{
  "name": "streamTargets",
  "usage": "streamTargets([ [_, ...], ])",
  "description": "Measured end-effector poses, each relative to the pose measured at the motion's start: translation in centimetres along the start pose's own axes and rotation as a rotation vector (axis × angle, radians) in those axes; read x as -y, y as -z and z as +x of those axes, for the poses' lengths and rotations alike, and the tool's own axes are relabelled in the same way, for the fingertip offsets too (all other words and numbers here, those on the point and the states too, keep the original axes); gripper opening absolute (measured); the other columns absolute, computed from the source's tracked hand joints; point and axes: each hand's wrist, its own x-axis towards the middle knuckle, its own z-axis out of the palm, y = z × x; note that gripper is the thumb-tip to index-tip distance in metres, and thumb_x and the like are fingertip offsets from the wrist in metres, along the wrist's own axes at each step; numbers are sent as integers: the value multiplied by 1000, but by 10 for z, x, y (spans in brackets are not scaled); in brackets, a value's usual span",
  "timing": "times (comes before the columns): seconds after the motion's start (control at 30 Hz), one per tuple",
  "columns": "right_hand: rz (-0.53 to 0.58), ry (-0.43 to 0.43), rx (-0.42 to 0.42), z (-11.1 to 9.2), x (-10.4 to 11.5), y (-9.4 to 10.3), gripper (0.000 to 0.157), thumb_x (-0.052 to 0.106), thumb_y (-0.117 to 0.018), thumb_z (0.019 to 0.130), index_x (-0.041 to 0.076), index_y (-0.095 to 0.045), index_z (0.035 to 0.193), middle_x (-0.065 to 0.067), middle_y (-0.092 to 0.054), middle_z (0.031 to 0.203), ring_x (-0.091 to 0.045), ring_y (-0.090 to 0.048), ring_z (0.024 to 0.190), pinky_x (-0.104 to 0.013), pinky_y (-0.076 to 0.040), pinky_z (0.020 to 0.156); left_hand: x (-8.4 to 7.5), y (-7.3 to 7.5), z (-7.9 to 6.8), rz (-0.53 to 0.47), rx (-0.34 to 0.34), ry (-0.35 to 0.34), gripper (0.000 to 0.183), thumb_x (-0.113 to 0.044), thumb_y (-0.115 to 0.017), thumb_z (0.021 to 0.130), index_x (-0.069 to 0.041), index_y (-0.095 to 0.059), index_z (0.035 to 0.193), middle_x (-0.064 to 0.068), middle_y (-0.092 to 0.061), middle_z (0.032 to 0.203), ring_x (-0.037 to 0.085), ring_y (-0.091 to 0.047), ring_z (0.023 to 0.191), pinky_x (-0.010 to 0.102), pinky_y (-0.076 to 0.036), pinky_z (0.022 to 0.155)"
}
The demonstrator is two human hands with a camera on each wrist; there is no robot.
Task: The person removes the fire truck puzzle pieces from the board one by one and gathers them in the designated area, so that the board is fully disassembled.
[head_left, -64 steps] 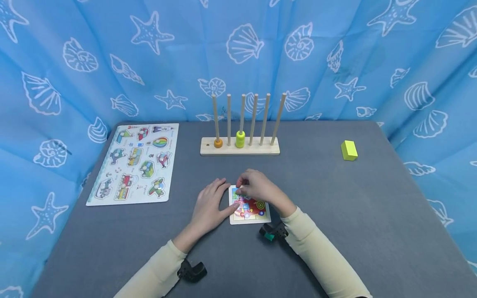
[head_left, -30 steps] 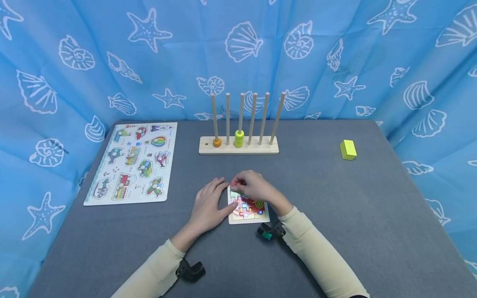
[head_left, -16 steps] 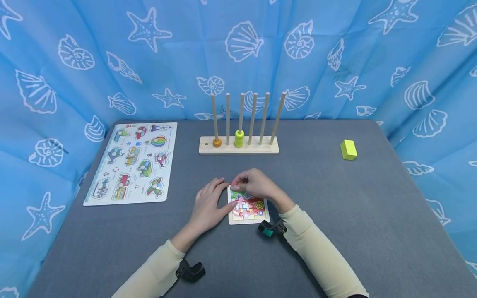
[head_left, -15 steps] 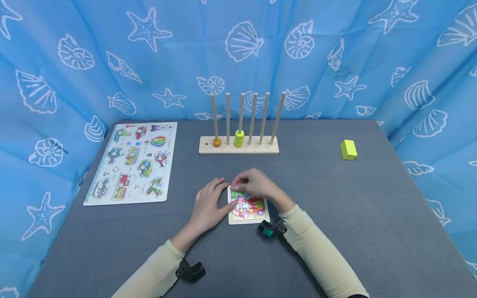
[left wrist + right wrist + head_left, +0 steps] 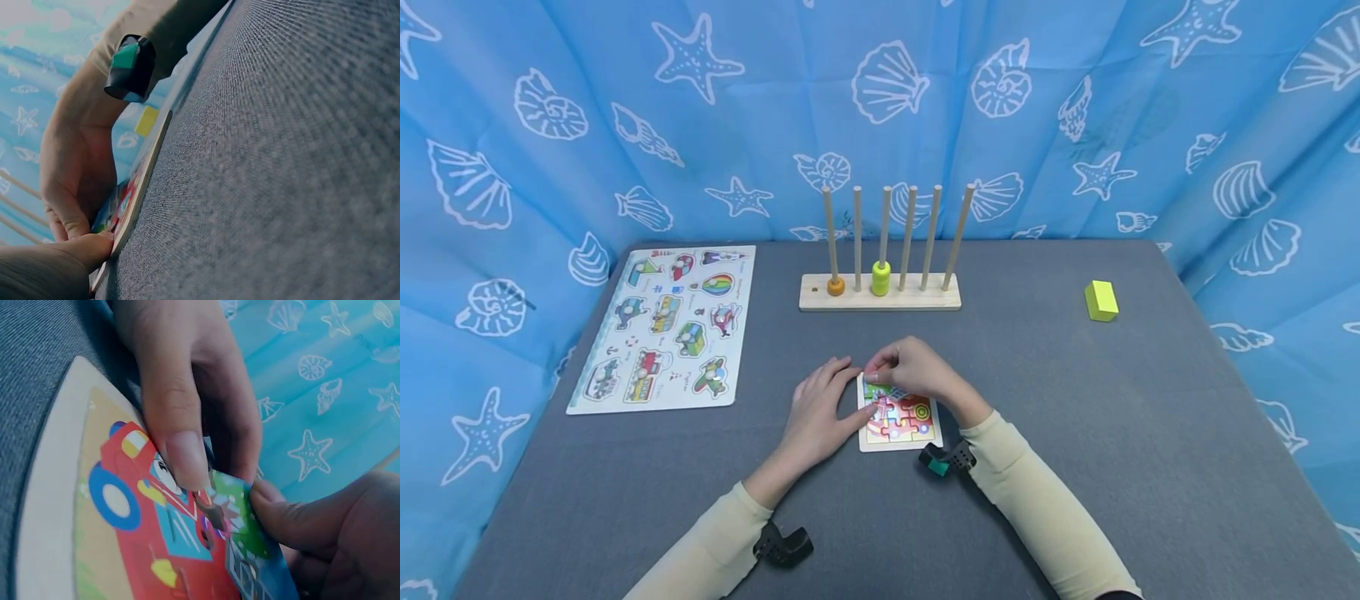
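A small jigsaw puzzle [image 5: 901,432] in a pale wooden tray, with a red vehicle picture, lies on the table in front of me. My left hand [image 5: 822,410] rests along its left side, fingers extended and thumb laid on the picture. At the puzzle's upper left corner, my right hand [image 5: 919,371] pinches a green-and-blue puzzle piece [image 5: 249,522] between thumb and fingers. The right wrist view shows a dark gap beside this piece, close to the left thumb [image 5: 187,456]. From the left wrist view, both hands meet at the puzzle's edge.
Behind the puzzle stands a wooden peg rack [image 5: 880,304] with one orange bead [image 5: 836,287] and green beads [image 5: 881,279]. A white picture board [image 5: 700,396] with vehicle shapes lies at left. A yellow-green block [image 5: 1101,301] sits at right. A blue shell-patterned curtain [image 5: 925,125] surrounds the table.
My right hand has shifted slightly left to the puzzle's upper left corner, and more of the picture's upper part shows below it. My left hand has stayed in place.
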Motion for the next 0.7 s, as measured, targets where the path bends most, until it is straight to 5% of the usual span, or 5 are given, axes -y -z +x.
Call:
streamTargets([
  [0.4,14,-10,3,1,-1,1,9,22,-68,89,16,-75,91,5,-69,82,-12,-60,76,-29,-45,70,2,-3,0,8,-14,-10,57,-47,-66,86,-15,-55,133,7,-43,147,30,-32,139,55,-22,109],
  [0.7,-52,138,123,4,-15,10,12,20,-64,93,20,-72,102,7,-69,94,-11,-60,84,-32,-46,78,2,-2,0,27,-16,-20,58,-47,-67,86,-15,-55,133,7,-43,147,30,-32,139,54,-23,108],
])
